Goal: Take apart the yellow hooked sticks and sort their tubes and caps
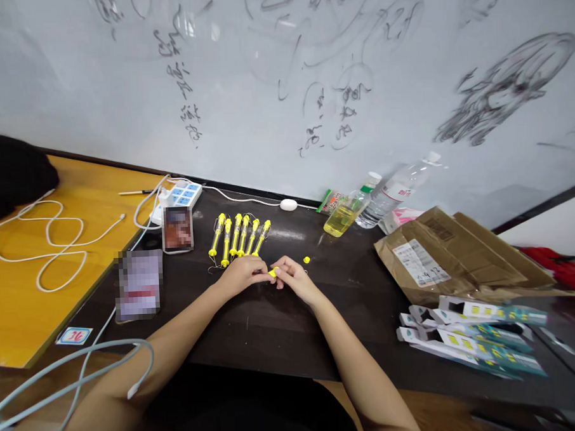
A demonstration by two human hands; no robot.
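My left hand (242, 272) and my right hand (292, 275) meet at the middle of the dark table (273, 330). Both are closed in a pinch on a small yellow piece (272, 273) between their fingertips. Just beyond them lies a row of several yellow-tipped tubes (239, 235), side by side, with thin strings trailing. A loose yellow cap (306, 260) sits on the table just right of my right hand.
Two phones (139, 284) (177, 228) lie at left near a power strip (177, 198) and white cables (45, 235). Bottles (347, 214) (395, 188) stand at the back. Brown cardboard packaging (456, 259) and several flat product boxes (469, 338) fill the right side.
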